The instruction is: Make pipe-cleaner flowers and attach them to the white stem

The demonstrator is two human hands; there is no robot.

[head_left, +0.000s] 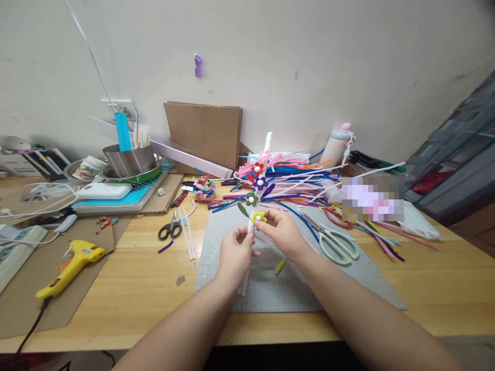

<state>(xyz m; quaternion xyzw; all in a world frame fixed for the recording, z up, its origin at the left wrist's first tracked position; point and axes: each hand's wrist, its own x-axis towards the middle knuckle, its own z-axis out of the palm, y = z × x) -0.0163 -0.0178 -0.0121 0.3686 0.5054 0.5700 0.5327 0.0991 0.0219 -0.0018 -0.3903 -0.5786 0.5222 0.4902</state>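
Note:
My left hand [237, 250] is wrapped round the lower part of a white fuzzy stem [268, 141], held upright above a grey cutting mat [220, 232]. Up the stem sit several pipe-cleaner flowers: pink, red, a purple flower [260, 183], a green flower [251, 199] and, lowest, a yellow flower [258, 217]. My right hand [281, 232] pinches the yellow flower at its right edge. A green leaf [243, 209] sticks out to the left. On the mat beneath my right hand lies a loose yellow-green leaf [280, 266].
A yellow glue gun [73, 265] lies at the left. Black scissors [170, 226] and white-handled scissors [336, 242] flank the stem. Behind are heaped pipe cleaners [297, 180], a bottle [337, 147], a cardboard sheet [204, 134] and a metal bowl [129, 158].

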